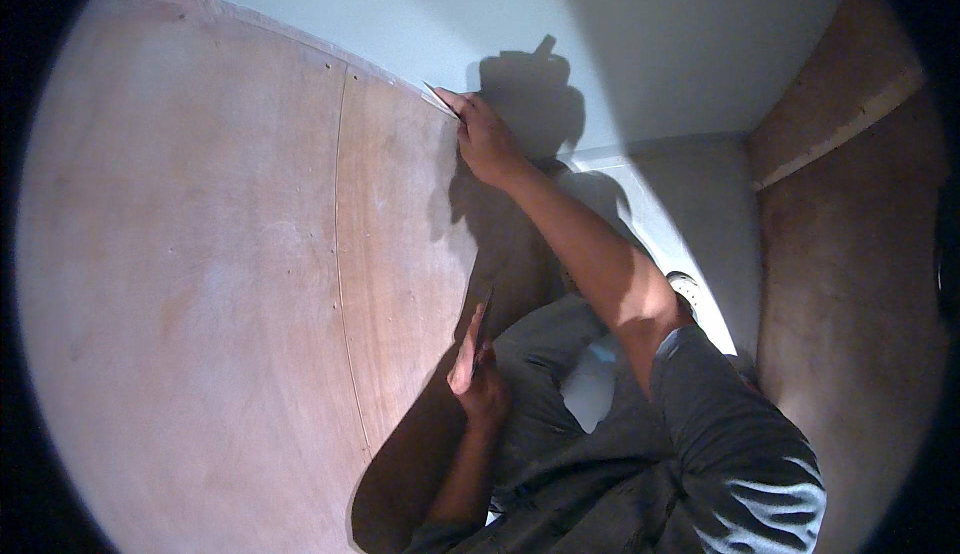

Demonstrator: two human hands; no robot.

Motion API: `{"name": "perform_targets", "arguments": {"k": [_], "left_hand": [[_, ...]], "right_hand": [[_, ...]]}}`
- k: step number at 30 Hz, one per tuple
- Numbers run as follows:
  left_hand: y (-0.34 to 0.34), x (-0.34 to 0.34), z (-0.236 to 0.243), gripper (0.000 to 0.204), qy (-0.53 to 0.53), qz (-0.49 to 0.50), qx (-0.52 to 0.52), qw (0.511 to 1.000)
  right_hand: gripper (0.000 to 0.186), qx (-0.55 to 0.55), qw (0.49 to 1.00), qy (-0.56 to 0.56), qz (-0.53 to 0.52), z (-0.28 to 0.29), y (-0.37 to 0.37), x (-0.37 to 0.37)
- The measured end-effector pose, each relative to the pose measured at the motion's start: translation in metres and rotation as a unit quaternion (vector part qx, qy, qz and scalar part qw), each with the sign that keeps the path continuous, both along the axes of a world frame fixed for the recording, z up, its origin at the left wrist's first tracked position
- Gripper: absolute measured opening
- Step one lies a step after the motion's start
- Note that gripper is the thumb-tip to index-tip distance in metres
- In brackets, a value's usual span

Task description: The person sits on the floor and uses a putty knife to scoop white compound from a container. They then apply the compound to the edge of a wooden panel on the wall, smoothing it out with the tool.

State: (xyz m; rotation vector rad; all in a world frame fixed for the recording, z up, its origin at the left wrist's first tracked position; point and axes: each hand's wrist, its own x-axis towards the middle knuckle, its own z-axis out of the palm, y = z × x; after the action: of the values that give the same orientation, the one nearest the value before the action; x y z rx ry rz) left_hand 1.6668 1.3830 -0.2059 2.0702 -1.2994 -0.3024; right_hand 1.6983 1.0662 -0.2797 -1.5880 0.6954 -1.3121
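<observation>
My right hand (488, 149) reaches up to the seam where the plywood panel (230, 214) meets the white wall (380, 14). Its fingers are closed on a putty knife (440, 100), a thin flat blade with its tip at the seam. A pale strip (290, 36) runs along that seam. Lower down, near my knees, my left hand (478, 394) grips a thin dark scraper (483, 332), seen almost edge-on and pointing up. The handles of both tools are mostly hidden by my fingers.
A narrow groove (339, 244) and several screw holes mark the panel. On the right stands another wooden panel with a ledge (840, 134). My bent leg (545, 349) and a shoe (684, 286) are close by. Shadows of my head and arm fall on wall and panel.
</observation>
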Motion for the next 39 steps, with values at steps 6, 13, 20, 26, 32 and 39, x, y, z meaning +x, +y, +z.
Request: {"name": "perform_targets", "arguments": {"k": [6, 13, 20, 26, 32, 39], "left_hand": [[-0.004, -0.001, -0.001, 0.035, 0.021, 0.022, -0.004, 1.000], [-0.001, 0.004, -0.013, 0.036, 0.038, 0.018, -0.042, 0.998], [-0.006, 0.000, -0.016, 0.023, 0.058, 0.051, -0.077, 0.994], [-0.006, 0.000, -0.020, 0.018, 0.029, 0.059, -0.089, 0.994], [-0.007, -0.002, -0.006, 0.031, 0.039, 0.050, -0.031, 0.997], [-0.009, 0.021, -0.025, 0.010, 0.246, 0.115, -0.119, 0.955]], "right_hand": [[0.060, -0.023, 0.999, 0.021, -0.016, 0.011, -0.002, 0.013], [0.064, -0.019, 0.997, 0.039, -0.066, 0.004, -0.001, 0.033], [0.070, -0.027, 0.996, 0.037, -0.075, 0.005, 0.006, 0.037], [0.074, -0.040, 0.994, 0.048, -0.089, 0.000, 0.012, 0.036], [0.074, -0.043, 0.996, 0.015, -0.075, -0.005, 0.021, 0.033], [0.053, -0.013, 0.996, -0.002, 0.091, -0.007, 0.008, -0.004]]}}
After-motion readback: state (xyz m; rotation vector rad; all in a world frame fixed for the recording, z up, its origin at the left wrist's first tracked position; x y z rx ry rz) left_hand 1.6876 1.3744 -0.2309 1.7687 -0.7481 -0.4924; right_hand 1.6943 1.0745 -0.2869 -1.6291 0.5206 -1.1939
